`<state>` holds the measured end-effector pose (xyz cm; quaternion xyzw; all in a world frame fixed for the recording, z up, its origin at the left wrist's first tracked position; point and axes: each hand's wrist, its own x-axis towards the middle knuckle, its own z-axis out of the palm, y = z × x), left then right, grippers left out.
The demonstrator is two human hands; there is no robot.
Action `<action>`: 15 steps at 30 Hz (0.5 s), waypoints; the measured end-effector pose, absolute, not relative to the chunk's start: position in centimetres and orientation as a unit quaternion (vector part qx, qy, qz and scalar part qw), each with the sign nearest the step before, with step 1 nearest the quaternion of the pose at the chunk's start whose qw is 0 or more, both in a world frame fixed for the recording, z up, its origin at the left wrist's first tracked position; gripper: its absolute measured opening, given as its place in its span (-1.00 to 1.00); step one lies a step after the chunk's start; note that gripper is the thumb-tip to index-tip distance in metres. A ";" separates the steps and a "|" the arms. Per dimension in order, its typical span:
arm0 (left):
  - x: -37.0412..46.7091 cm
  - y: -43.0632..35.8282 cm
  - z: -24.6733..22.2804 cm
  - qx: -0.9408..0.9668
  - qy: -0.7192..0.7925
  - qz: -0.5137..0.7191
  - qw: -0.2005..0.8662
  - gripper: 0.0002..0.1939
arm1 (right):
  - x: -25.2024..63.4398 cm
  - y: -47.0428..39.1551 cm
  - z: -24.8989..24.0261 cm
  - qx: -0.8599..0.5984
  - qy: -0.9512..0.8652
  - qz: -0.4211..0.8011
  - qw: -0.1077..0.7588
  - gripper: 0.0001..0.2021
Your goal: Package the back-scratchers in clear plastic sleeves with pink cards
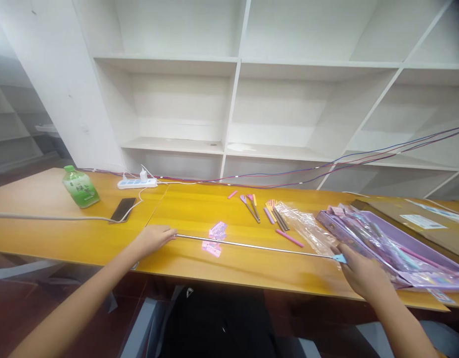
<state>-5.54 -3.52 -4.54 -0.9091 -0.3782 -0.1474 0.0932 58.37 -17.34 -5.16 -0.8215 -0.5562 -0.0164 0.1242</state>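
A long, thin metal telescopic back scratcher [252, 245] stretches level across the front of the table between my two hands. My left hand [155, 238] pinches its left end. My right hand [358, 268] is closed around the other end, where a light blue piece [340, 258] shows at the fingers. Beneath the rod lie pink printed cards [214, 240]. Beyond it are shorter back scratchers with purple and pink hand-shaped heads [251, 206], others with yellow heads [277, 215], and a loose pink tube [289, 237].
A clear plastic wrapper [307, 228] lies beside a purple box [386, 223] of bagged items at right, with a cardboard box [419, 223] behind. At left are a green bottle [80, 186], a phone [123, 209], a power strip [137, 183] and a white cable [58, 216]. White shelves [229, 99] stand behind.
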 end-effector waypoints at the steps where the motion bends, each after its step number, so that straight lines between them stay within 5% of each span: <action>1: -5.5 -3.4 -4.7 -0.911 -0.373 -0.146 0.097 -0.64 | 58.5 -17.4 -5.4 -0.823 -0.553 0.000 0.129 -0.93; 10: -7.0 -1.7 -5.5 -0.916 -0.347 -0.187 0.071 -0.58 | 60.1 -18.0 -6.6 -0.891 -0.438 -0.047 0.108 -0.53; 15: -2.4 -1.3 -4.8 -0.910 -0.353 -0.209 0.056 -0.60 | 52.7 -14.9 -2.5 -0.912 -0.389 -0.077 0.104 -0.55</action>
